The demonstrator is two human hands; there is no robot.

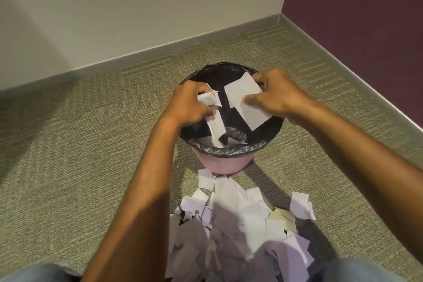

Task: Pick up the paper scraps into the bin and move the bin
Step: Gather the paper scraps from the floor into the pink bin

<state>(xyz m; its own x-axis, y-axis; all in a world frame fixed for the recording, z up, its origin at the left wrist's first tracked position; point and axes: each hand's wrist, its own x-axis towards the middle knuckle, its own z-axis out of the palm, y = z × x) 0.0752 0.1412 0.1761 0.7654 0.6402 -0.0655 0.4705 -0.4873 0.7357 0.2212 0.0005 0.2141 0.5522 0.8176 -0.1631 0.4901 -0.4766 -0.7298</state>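
A pink bin [225, 165] lined with a black bag stands on the carpet in front of me. Both hands hover over its mouth. My left hand [191, 104] grips crumpled white scraps [215, 121] that hang down into the bin. My right hand [275, 92] pinches a larger flat white sheet [248, 103] above the bin's right side. A few scraps lie inside the bin at the near edge. A big heap of white paper scraps [240, 224] covers the floor between the bin and my knees.
The bin stands near a room corner: a cream wall [137, 7] behind, a dark purple wall [366, 18] at right, grey skirting along both. Green-grey carpet [80, 144] stretches left. My knees show at the bottom edge.
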